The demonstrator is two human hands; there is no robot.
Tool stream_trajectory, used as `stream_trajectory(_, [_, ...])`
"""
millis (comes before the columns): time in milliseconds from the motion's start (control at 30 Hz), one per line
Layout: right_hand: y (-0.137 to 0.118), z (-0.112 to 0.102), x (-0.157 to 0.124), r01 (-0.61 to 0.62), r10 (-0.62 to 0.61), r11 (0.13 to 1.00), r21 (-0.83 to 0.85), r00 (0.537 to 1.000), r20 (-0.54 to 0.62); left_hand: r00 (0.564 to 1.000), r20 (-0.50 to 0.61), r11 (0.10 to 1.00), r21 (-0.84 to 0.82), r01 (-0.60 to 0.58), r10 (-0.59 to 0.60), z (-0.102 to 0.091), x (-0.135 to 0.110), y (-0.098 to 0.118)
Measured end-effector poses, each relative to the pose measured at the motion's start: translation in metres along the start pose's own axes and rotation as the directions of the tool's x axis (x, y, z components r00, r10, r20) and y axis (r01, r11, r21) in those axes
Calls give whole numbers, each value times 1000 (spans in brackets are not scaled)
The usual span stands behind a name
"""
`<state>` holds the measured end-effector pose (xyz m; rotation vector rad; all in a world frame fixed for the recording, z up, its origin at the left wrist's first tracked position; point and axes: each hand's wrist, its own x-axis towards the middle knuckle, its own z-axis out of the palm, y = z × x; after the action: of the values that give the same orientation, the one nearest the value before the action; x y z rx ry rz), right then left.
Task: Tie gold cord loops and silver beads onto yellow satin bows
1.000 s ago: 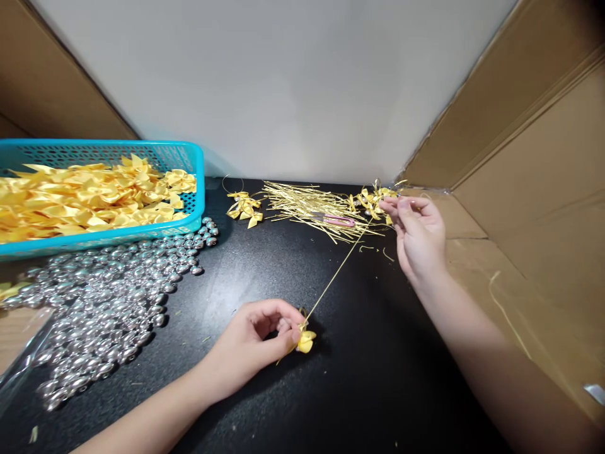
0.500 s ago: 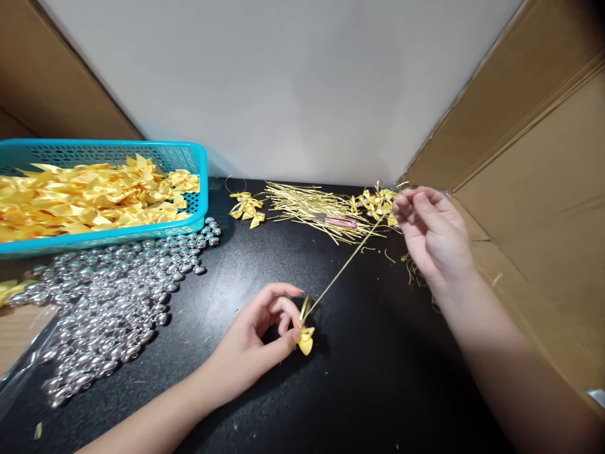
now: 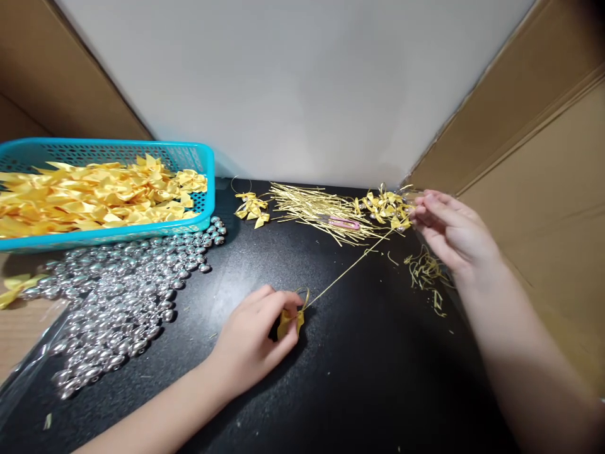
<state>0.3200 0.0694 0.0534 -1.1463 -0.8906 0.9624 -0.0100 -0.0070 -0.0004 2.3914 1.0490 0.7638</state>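
My left hand [image 3: 250, 340] is closed in a pinch on a small yellow ribbon bow [image 3: 286, 324], low over the black table. Fingers cover part of the bow. A gold cord [image 3: 347, 273] makes a small loop by my left fingertips, then runs in a straight, taut line up to the right. My right hand [image 3: 458, 232] grips its far end between thumb and fingers; the exact end is hidden. Just left of that hand lies a cluster of yellow bows with beads [image 3: 384, 205].
A blue basket [image 3: 212, 189] of yellow bows [image 3: 108, 195] stands at left, behind many silver beads [image 3: 127, 302]. Cut gold cords [image 3: 302, 203] lie at the back under a pink-handled cutter [image 3: 344, 222]. Cord scraps [image 3: 425, 268] lie at right. Cardboard [image 3: 543, 151] borders that side.
My right hand has moved slightly right and down with the cord. My left fingers have shifted their pinch, and the bow has turned in under them. The view has shifted a little.
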Motion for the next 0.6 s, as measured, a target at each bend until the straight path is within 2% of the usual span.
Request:
stream_trajectory(167, [-2, -9, 4, 80, -81, 995, -53, 997, -15, 998, -7, 997, -58, 58, -58, -1, 1, 1])
stream_trajectory(367, [-26, 5, -9, 75, -70, 996, 51, 993, -95, 991, -10, 976, -172, 131, -135, -1, 2, 2])
stream_trajectory(467, [-33, 11, -15, 68, -68, 997, 42, 998, 12, 988, -48, 962, -237, 132, -147, -1, 1, 2])
stream_trajectory(533, [-34, 12, -18, 59, -51, 996, -62, 991, 122, 984, -83, 952, -279, 126, -155, -1, 0, 2])
stream_trajectory(600, [-32, 13, -22, 51, 10, 970, -237, 969, 247, 978, -121, 942, -311, 124, -168, 0, -2, 2])
